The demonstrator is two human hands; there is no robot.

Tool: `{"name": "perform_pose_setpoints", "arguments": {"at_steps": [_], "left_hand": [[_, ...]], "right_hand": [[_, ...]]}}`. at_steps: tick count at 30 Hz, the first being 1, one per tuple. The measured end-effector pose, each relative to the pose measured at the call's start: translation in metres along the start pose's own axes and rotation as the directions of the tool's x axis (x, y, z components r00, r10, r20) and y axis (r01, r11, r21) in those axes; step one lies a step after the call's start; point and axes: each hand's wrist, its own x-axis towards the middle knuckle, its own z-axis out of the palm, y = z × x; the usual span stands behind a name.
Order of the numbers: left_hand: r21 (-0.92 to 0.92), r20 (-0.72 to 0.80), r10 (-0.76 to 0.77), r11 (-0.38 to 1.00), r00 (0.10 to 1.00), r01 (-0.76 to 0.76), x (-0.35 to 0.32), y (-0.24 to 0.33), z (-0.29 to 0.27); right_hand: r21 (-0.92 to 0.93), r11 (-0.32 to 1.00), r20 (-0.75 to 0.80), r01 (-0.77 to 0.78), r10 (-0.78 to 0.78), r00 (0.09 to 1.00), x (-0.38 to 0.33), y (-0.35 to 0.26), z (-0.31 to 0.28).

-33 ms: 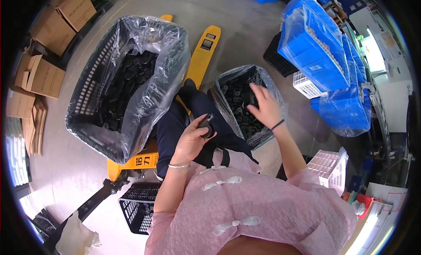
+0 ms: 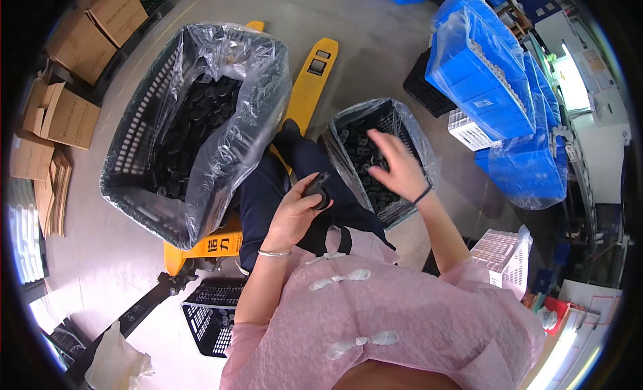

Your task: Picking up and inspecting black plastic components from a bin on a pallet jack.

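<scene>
My left hand (image 2: 289,219) is closed round a curved black plastic part (image 2: 319,191), held above my lap. My right hand (image 2: 402,172) is over the smaller plastic-lined crate (image 2: 423,139); its fingers are apart and hold nothing that I can see. Inside that crate lie many black parts (image 2: 362,149), partly covered by the hand. To the left stands a larger black crate (image 2: 127,145), also lined with clear plastic, with a heap of dark parts (image 2: 197,115) in it.
A yellow pallet jack (image 2: 307,88) lies beneath the large crate. Near my left elbow is a small black crate (image 2: 207,333) with parts. Cardboard boxes (image 2: 74,118) line the left side; blue bins (image 2: 479,82) in plastic and a white crate (image 2: 502,256) stand on the right.
My right hand has shifted slightly left over the smaller crate, its fingers still apart. The left hand and the black part have hardly moved.
</scene>
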Motion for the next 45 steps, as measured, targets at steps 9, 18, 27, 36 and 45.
{"name": "perform_pose_setpoints", "arguments": {"at_steps": [9,18,27,36,45], "left_hand": [[0.022,-0.093,-0.044,0.999,0.995,0.046,-0.001,0.011,-0.013],[0.290,-0.203,0.230,0.942,0.952,-0.166,-0.028,0.062,-0.031],[0.647,-0.479,0.533,0.752,0.698,-0.130,-0.012,0.189,-0.152],[0.856,-0.334,0.580,-0.143,0.743,0.497,0.140,0.176,-0.232],[0.455,-0.698,0.695,0.249,0.169,0.855,0.286,0.203,-0.297]], "right_hand": [[0.304,0.952,0.223,0.024,-0.096,0.970,0.015,-0.043,0.021],[0.210,0.973,0.048,0.101,-0.114,0.992,0.017,-0.031,0.006],[-0.388,0.856,0.084,-0.341,0.401,0.912,-0.039,0.098,0.015],[0.009,0.969,0.426,-0.248,0.221,0.877,0.006,0.005,0.150],[-0.265,0.942,0.414,-0.207,0.305,0.858,0.014,-0.014,0.186]]}}
